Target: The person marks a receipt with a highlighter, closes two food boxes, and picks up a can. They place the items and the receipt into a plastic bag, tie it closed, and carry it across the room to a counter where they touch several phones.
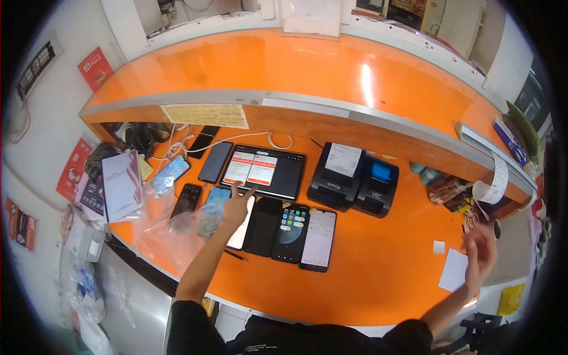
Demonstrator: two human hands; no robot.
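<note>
My left hand (236,204) reaches over the lower left edge of a tablet (287,176) whose lit screen shows red and white panels; its fingers are spread and it holds nothing. Below it a phone with a white screen (241,232) is partly hidden by my wrist. Beside that lie a dark phone or case (263,226), a phone with app icons (290,232) and a phone with a pale screen (319,238). My right hand (480,251) is raised at the right, above a white paper sheet (454,270), its fingers curled and blurred.
Two black printers (332,189) (376,188) stand behind the phones. More phones (215,161) (187,201), white cables (177,148), clear plastic bags (168,236) and booklets (122,185) lie at the left. An orange ledge (296,71) spans the back. A paper roll (486,191) hangs at the right.
</note>
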